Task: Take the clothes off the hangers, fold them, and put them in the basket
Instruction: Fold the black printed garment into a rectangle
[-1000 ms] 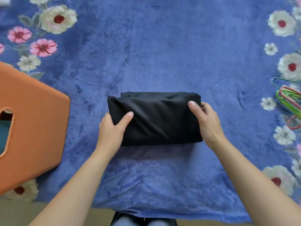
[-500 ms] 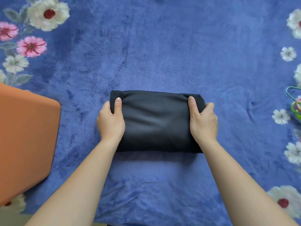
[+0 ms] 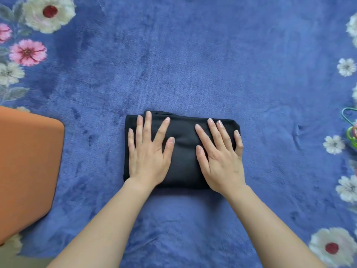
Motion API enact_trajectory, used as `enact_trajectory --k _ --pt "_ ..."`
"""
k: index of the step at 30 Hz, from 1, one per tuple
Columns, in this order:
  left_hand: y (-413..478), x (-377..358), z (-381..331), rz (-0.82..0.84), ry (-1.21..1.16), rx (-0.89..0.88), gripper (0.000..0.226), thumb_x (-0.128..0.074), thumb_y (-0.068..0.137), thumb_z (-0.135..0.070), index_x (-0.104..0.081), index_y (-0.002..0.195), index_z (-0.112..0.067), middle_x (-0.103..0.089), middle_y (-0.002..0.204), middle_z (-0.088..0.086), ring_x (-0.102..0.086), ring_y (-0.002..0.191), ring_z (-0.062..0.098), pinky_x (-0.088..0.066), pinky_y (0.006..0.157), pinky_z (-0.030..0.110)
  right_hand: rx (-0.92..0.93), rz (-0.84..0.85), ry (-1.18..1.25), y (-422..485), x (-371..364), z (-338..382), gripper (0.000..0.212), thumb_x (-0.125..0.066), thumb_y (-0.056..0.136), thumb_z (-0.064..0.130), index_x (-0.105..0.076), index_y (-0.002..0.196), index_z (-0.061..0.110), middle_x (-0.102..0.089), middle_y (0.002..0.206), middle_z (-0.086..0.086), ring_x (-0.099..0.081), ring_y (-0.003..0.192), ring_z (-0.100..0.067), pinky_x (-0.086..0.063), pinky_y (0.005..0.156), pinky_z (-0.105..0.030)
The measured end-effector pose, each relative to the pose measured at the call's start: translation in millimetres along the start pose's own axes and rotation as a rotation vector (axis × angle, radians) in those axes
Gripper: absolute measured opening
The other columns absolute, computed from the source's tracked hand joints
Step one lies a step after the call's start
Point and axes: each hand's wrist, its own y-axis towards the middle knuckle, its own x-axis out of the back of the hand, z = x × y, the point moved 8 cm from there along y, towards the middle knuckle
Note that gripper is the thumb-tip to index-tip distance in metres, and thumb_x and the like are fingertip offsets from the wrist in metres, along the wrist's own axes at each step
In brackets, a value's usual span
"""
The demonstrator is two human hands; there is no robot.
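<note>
A black garment [image 3: 183,151], folded into a compact rectangle, lies in the middle of the blue floral blanket [image 3: 193,64]. My left hand [image 3: 149,151] presses flat on its left half with the fingers spread. On the right half my right hand [image 3: 220,157] presses flat too, its little finger at the garment's right edge. The orange basket [image 3: 27,167] stands at the left edge; only its outer wall shows.
Coloured hangers [image 3: 350,128] lie at the right edge of the blanket, mostly out of frame. The blanket's near edge runs along the bottom left, with bare floor [image 3: 25,263] beyond it.
Both hands let go of the garment's side edges and now lie flat on top of it with straight fingers. The view has shifted slightly to the right.
</note>
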Motion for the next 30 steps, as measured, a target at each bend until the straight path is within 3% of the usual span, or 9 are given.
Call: enact_trajectory --k 3,6,9,11,16,19,22,25,30 --pt "-3 7 11 -0.031 -0.037 0.086 0.058 -0.021 0.096 -0.059 -0.021 0.152 -0.041 -0.004 0.164 0.004 0.002 0.15 0.024 0.002 0.118 0.049 -0.088 -0.038 0.099 -6 5 -12 0.051 -0.037 0.097 0.044 -0.042 0.146 0.031 -0.032 0.157 0.001 -0.023 0.145 -0.014 -0.017 0.114 -0.052" --pt "-11 17 38 -0.03 -0.158 0.281 0.063 -0.033 0.094 -0.064 -0.019 0.151 -0.042 -0.011 0.161 0.006 -0.01 0.146 0.028 -0.014 0.114 0.054 -0.275 -0.086 0.389 -22 15 -34 0.061 -0.051 0.092 0.048 -0.037 0.147 0.026 -0.028 0.155 0.005 -0.025 0.142 -0.011 -0.022 0.11 -0.04" --pt "-26 24 57 -0.02 -0.468 0.465 0.075 -0.056 0.09 -0.054 -0.018 0.151 -0.034 -0.03 0.147 0.008 -0.028 0.136 0.026 -0.022 0.112 0.043 -0.748 -0.069 0.8 -57 10 -62 0.077 -0.072 0.082 0.048 -0.034 0.144 0.024 -0.036 0.137 0.004 -0.042 0.126 -0.01 -0.033 0.099 -0.024" --pt "-36 21 66 0.023 -0.701 0.617 0.066 -0.061 0.089 -0.052 -0.033 0.14 -0.024 -0.046 0.137 0.001 -0.041 0.13 0.022 -0.033 0.109 0.038 -1.045 -0.037 0.954 -87 -2 -68 0.069 -0.074 0.078 0.052 -0.044 0.131 0.02 -0.05 0.116 0.003 -0.055 0.109 -0.016 -0.046 0.089 -0.029" --pt "-49 8 72 0.229 -0.94 0.835 0.056 -0.066 0.078 -0.06 -0.057 0.113 -0.017 -0.066 0.11 -0.007 -0.062 0.101 0.015 -0.05 0.092 0.034 -1.408 -0.081 1.422 -132 -29 -30 0.048 -0.069 0.08 0.052 -0.052 0.097 0.009 -0.063 0.098 -0.014 -0.069 0.081 -0.028 -0.059 0.064 -0.037" --pt "-56 7 62 0.347 -1.119 0.848 0.036 -0.069 0.084 -0.046 -0.066 0.105 -0.018 -0.073 0.097 -0.004 -0.067 0.09 0.012 -0.053 0.075 0.028 -1.38 0.019 1.756 -128 -41 9 0.057 -0.068 0.074 0.053 -0.056 0.116 0.016 -0.067 0.109 -0.02 -0.071 0.091 -0.03 -0.058 0.074 -0.038" --pt "-82 -3 50 0.505 -1.293 0.9 0.036 -0.069 0.083 -0.041 -0.069 0.11 -0.017 -0.075 0.101 -0.002 -0.069 0.1 0.019 -0.054 0.093 0.037 -1.288 0.054 1.901 -119 -41 26 0.052 -0.066 0.081 0.047 -0.056 0.127 0.025 -0.068 0.123 -0.007 -0.067 0.108 -0.025 -0.052 0.093 -0.042" --pt "-124 -18 30 0.648 -1.466 0.946 0.036 -0.067 0.085 -0.032 -0.066 0.118 -0.018 -0.073 0.111 0.001 -0.066 0.11 0.022 -0.05 0.099 0.041 -1.251 0.109 2.063 -110 -30 37 0.046 -0.064 0.087 0.043 -0.062 0.125 0.016 -0.069 0.12 -0.008 -0.066 0.111 -0.026 -0.047 0.102 -0.046" --pt "-180 4 8 0.645 -1.641 1.025 0.04 -0.073 0.08 -0.023 -0.066 0.118 -0.012 -0.071 0.115 0.007 -0.066 0.106 0.023 -0.049 0.099 0.036 -1.303 0.199 1.909 -109 8 35 0.051 -0.077 0.073 0.019 -0.066 0.122 0.008 -0.072 0.112 -0.012 -0.068 0.105 -0.031 -0.052 0.095 -0.048"
